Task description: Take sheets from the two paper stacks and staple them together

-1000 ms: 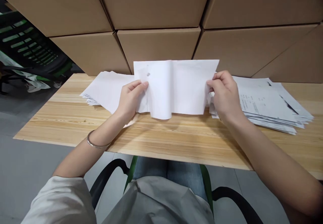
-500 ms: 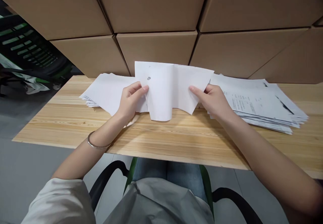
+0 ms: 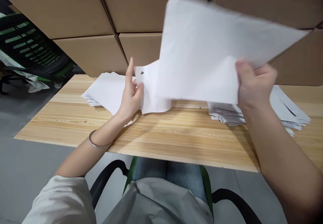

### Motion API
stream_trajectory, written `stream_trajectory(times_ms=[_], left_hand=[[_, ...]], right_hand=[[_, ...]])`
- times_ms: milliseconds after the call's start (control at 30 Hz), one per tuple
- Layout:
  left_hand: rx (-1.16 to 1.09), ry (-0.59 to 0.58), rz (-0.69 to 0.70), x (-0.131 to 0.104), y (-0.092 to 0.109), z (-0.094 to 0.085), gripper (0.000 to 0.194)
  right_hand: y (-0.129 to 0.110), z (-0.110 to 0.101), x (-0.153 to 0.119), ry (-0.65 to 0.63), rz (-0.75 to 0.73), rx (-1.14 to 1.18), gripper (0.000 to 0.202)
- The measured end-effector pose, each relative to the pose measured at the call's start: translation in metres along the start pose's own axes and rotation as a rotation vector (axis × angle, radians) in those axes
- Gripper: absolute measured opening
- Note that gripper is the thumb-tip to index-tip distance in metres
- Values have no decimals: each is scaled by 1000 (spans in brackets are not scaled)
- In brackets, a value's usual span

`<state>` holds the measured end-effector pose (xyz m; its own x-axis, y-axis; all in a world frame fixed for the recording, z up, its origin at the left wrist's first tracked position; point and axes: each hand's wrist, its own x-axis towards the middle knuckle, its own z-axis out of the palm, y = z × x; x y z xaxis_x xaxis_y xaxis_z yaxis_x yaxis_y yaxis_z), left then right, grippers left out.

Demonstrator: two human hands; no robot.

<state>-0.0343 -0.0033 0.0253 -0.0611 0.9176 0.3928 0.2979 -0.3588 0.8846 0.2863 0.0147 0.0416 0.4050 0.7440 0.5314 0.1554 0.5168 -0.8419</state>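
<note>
My left hand [image 3: 131, 97] pinches the edge of a white sheet of paper [image 3: 152, 101] low over the table, its index finger pointing up. A small dark-edged hole shows near that sheet's upper left corner. In my right hand [image 3: 254, 82], a larger white sheet [image 3: 199, 52] is raised and tilted, slightly blurred. It overlaps the left sheet, and whether the two are joined I cannot tell. Behind my left hand lies a fanned stack of paper [image 3: 107, 87]. A second stack of papers [image 3: 287, 107] lies below my right hand, partly covered by the raised sheet and my arm.
Cardboard boxes [image 3: 85, 54] form a wall along the back of the wooden table [image 3: 181, 143]. A black and green chair [image 3: 27, 45] stands at the far left. Black armrests [image 3: 107, 173] flank my lap below the table's front edge.
My right hand has moved up and to the right, lifting and swinging out the larger sheet. My left hand stays nearly in place, its index finger now extended upward.
</note>
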Motion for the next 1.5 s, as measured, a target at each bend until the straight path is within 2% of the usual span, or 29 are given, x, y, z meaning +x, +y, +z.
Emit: stream_trajectory(times_ms=[67,133,200,300,400,500,567,633,700,767,800,867,967,1033,1133,1167,1233,1367,1500], left_hand=[[40,19,77,-2,4,-1,52],[61,36,107,-2,5,-2,42],[35,42,83,-1,4,-2,31],[-67,74,49,-1,0,-2,35],[-73,75,67,-5,1,-2,32],[-65,18,80,-11,3,-3,27],[-102,-20,134,-12,5,-4,30],[-147,-41,183,-11,8,-6,43],[-197,-61,167,-8,11,-8,71],[-264,-100,88,-5,14,-11,96],[-296,-127,45,-4,14,-13,101],[-352,-189,-21,-3,15,-14,93],[-427,-240,-72,-4,12,-13,52],[-445,-239,-94,-6,9,-9,39],[-355,-189,-94,-10,2,-1,37],[-316,-167,-88,-11,1,2,38],[-266,-145,-73,-15,-2,8,40],[-177,-118,-20,-20,1,13,37],[-70,-11,82,-19,5,11,37]], right_hand=[[2,6,-11,-90,81,-60,15],[5,12,-21,-169,105,-79,18],[6,15,-27,-219,115,-119,22],[5,18,-31,-271,133,-260,28],[0,19,-34,-346,187,-327,31],[-3,16,-35,-435,306,-221,35],[-2,14,-33,-550,387,-65,58],[2,12,-30,-714,432,107,85],[7,11,-27,-848,434,231,104],[11,13,-26,-890,414,246,111],[12,14,-25,-886,403,220,111],[12,14,-23,-863,365,166,113],[10,10,-16,-808,293,204,121],[9,7,-12,-735,316,222,106],[9,5,-11,-535,392,220,53],[10,5,-12,-482,396,226,42],[10,5,-15,-468,385,218,35],[7,5,-20,-630,382,106,44],[3,6,-23,-600,325,66,29]])
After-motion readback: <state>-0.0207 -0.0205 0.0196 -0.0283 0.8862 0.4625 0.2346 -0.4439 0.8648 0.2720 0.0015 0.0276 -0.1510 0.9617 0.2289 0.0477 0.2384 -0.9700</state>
